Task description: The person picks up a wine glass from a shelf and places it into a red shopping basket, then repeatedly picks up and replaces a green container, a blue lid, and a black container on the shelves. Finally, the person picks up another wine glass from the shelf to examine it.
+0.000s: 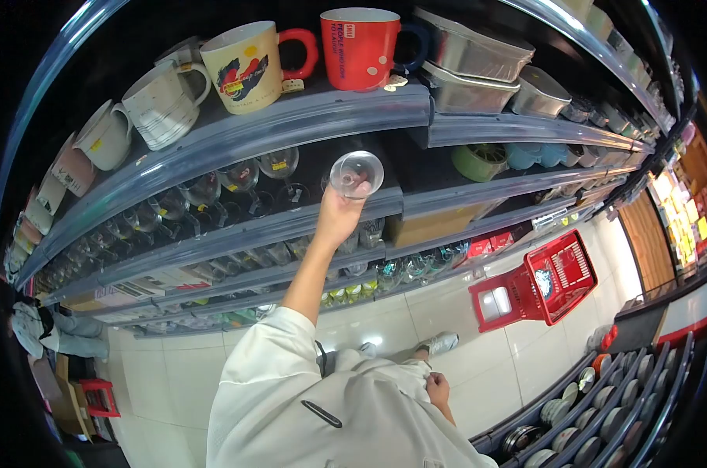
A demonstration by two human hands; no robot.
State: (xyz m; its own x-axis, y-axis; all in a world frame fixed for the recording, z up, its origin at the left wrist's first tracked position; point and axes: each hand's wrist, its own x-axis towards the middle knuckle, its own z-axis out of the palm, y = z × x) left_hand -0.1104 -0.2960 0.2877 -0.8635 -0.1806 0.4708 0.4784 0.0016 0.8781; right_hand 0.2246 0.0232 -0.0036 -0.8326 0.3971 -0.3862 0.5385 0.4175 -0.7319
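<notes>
My left hand (343,209) reaches out to the shelves, its fingers closed round a clear drinking glass (357,173). I look down into the glass's round rim; whether it has a stem is hidden by the hand. Behind and left of it, stemmed wine glasses (278,162) with yellow price stickers stand in a row on the shelf. Low at my side hangs my right hand (438,388), fingers curled in beside my trousers, with nothing visible in them.
Above are a red mug (360,48), a cream mug (243,66) and metal containers (478,58). On the tiled floor to the right stands a red shopping basket trolley (560,277). Racks of bowls (556,411) line the lower right. Another person (57,327) is far left.
</notes>
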